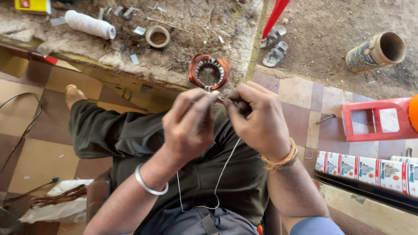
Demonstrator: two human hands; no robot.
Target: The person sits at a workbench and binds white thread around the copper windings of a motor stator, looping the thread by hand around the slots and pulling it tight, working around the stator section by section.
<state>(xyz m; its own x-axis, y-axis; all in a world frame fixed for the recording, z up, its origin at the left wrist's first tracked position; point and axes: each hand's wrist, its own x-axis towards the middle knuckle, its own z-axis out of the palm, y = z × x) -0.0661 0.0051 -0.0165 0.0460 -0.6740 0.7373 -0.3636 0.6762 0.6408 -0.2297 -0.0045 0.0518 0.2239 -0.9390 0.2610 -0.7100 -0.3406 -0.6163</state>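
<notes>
A round motor stator (208, 72) wound with copper wire sits just beyond my fingertips, above my lap. My left hand (189, 126) and my right hand (257, 119) are held close together below it, fingers pinched. A thin white thread (220, 176) runs from between my hands down over my lap in a loop. The right hand seems to pinch a small dark tool near the stator's lower edge; its tip is hidden by my fingers. A silver bangle is on my left wrist, orange thread bands on the right.
A dusty workbench (187, 48) holds a white thread spool (90, 25), a tape roll (157, 37) and metal scraps. A cardboard tube (376, 51), sandals (275, 45), a red plastic frame (378, 118) and printed cartons (365, 167) lie right. Scrap copper wire (58, 198) lies lower left.
</notes>
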